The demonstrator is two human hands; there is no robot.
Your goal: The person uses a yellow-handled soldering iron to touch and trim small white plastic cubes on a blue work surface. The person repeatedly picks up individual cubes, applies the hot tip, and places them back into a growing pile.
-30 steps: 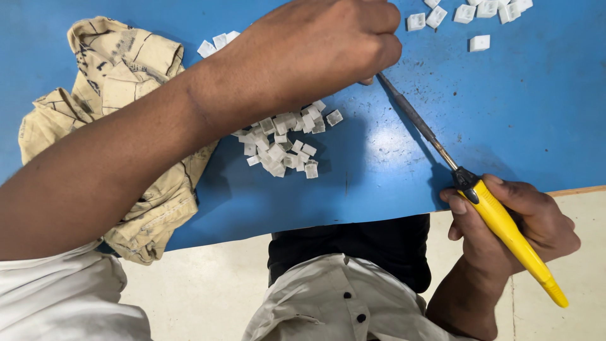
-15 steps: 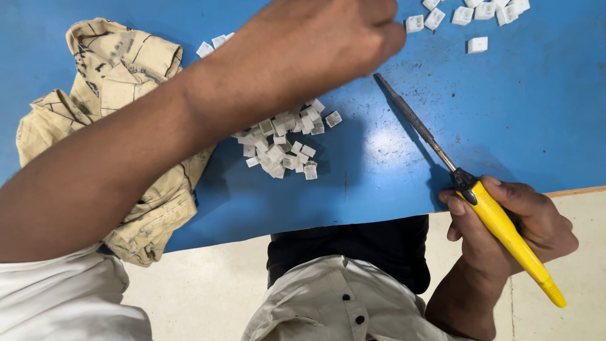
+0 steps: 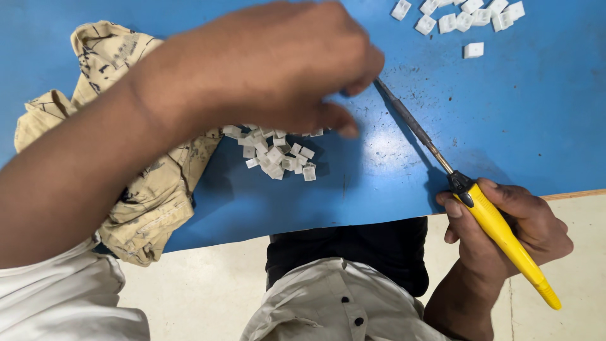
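My left hand point(image 3: 271, 69) hovers low over a pile of small white plastic pieces point(image 3: 281, 158) on the blue table point(image 3: 517, 120). Its fingers are curled and blurred, and I cannot tell whether they hold a piece. My right hand point(image 3: 499, 246) grips a yellow-handled tool point(image 3: 536, 278) at the table's near edge. The tool's thin dark metal shaft point(image 3: 413, 125) slants up-left across the table, and its tip ends just beside my left fingertips.
A crumpled beige cloth point(image 3: 158, 196) lies at the left of the table, touching the pile. More white pieces point(image 3: 467, 16) are scattered at the top right, with one lone piece point(image 3: 473, 50) below them. The table's near edge runs above my lap.
My left hand has moved left and down from the tool's tip to above the pile. The right hand and tool have barely shifted.
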